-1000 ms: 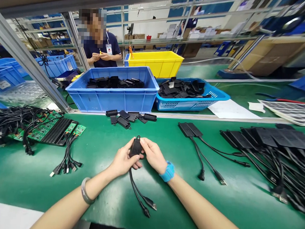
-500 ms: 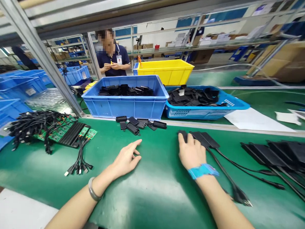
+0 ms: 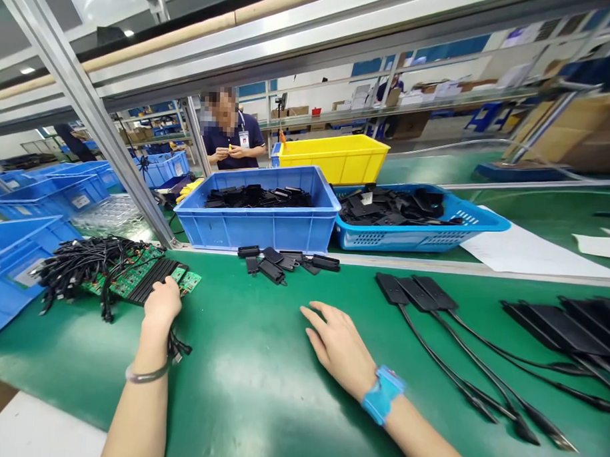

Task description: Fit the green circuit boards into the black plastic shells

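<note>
My left hand [image 3: 163, 305] is closed over the small green circuit boards [image 3: 190, 282] with black cables, at the end of a row of boards and black strips [image 3: 150, 280]. Its fingertips are partly hidden, and they appear to pinch one board. The cable ends [image 3: 181, 349] poke out beside the wrist. My right hand [image 3: 341, 346] hovers over the green table with its fingers spread and nothing in them. To its right lie several flat black cases [image 3: 420, 292] with cables trailing toward me. Small loose black casing parts [image 3: 272, 271] lie ahead of both hands.
A blue bin [image 3: 258, 220] and a light-blue basket [image 3: 425, 239], both full of black parts, line the table's back edge. Behind them stands a yellow bin [image 3: 337, 159]. More black cabled cases [image 3: 556, 324] lie far right. A metal post [image 3: 122, 162] rises at left; a person stands opposite.
My left hand has moved left onto the circuit boards. My right hand has let go of a black cabled case, leaving it beside the others, and has moved left and nearer. The view has tilted up slightly.
</note>
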A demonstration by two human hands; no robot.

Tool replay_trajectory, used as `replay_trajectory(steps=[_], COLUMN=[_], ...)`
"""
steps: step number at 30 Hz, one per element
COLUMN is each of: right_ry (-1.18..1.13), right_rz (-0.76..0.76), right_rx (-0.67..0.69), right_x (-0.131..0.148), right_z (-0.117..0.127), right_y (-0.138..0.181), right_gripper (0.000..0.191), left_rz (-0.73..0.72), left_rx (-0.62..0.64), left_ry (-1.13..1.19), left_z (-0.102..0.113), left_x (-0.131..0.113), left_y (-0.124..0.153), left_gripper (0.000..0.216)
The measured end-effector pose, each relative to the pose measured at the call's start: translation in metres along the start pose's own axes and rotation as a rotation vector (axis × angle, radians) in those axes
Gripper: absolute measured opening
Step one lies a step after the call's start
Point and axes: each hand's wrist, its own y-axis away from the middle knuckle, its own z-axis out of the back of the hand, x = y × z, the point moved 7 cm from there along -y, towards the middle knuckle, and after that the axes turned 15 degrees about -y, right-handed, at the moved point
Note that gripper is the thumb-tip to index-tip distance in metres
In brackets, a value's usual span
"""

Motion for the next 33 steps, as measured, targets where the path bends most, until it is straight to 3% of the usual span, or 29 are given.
replay_trajectory(steps=[3, 6, 8, 10, 12, 14, 16, 18, 23, 26, 29, 33], right_ry=[-0.252, -0.695, -1.09, -1.456, -1.677, -1.739, -1.66, -1.422, -0.375, -0.003, 0.044, -0.211], right_rz=[-0.038, -0.196, -0.371, -0.515, -0.575, -0.584, -0.583, -0.535, -0.18, -0.125, -0.139, -0.183], right_rx=[0.048, 0.109, 0.138, 0.11, 0.016, -0.095, -0.142, -0.116, -0.045, -0.028, 0.017, -0.081], right_x=[0.005, 0.007, 0.008, 0.009, 0.008, 0.003, -0.004, -0.009, 0.001, 0.001, -0.007, -0.014], right_z=[-0.003, -0.016, -0.03, -0.038, -0.035, -0.026, -0.018, -0.013, -0.007, -0.01, -0.009, 0.012], right_y=[-0.001, -0.001, 0.001, 0.002, 0.001, -0.001, -0.001, -0.002, -0.005, -0.005, -0.004, -0.002], right_gripper=[0.034, 0.037, 0.057, 0.077, 0.079, 0.067, 0.053, 0.044, 0.037, 0.028, 0.016, 0.025], left_rz=[-0.065, -0.271, -0.506, -0.725, -0.797, -0.757, -0.733, -0.754, -0.671, -0.56, -0.466, -0.411], left_rx=[-0.071, -0.209, -0.173, -0.042, -0.059, -0.188, -0.256, -0.252, -0.329, -0.274, -0.169, 0.069], left_ry=[0.064, 0.433, 0.787, 0.993, 0.947, 0.76, 0.577, 0.463, 0.314, 0.333, 0.682, 1.196], left_z=[0.014, 0.04, 0.051, 0.05, 0.045, 0.037, 0.028, 0.021, 0.032, 0.033, 0.028, 0.018], left_x=[-0.012, -0.047, -0.083, -0.119, -0.144, -0.156, -0.162, -0.165, -0.15, -0.138, -0.128, -0.128], left_y=[0.003, 0.021, 0.041, 0.059, 0.065, 0.057, 0.045, 0.037, 0.045, 0.05, 0.046, 0.041], left_gripper=[0.035, 0.031, 0.031, 0.042, 0.051, 0.059, 0.068, 0.069, 0.041, 0.029, 0.022, 0.023])
